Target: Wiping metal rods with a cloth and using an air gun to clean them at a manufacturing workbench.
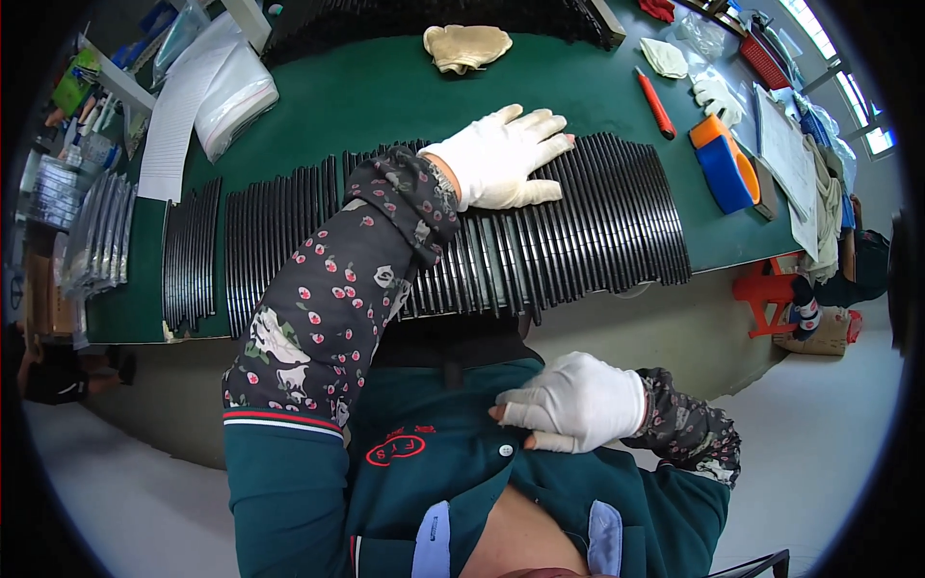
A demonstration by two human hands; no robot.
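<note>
Long, thin black rods [617, 212] lie side by side in a wide row along the near edge of the green table. My left hand [506, 159], in a white glove with bare fingertips, rests flat across the upper ends of the rods, its fingers spread and pointing right. Below the table edge, my right hand [578, 400] hovers in front of my green shirt, gloved the same way. Its fingers are bent loosely, the thumb apart from them, and nothing shows between them. Part of the row is hidden by my left sleeve.
Toward the back lie a beige cloth glove [466, 46] and black bundled material [434, 17]. At right are a red marker-like tool [655, 103], a blue and orange tape dispenser [725, 166] and papers [785, 154]. Plastic-wrapped packs [101, 231] stand left. A red stool [764, 294] is beyond the table.
</note>
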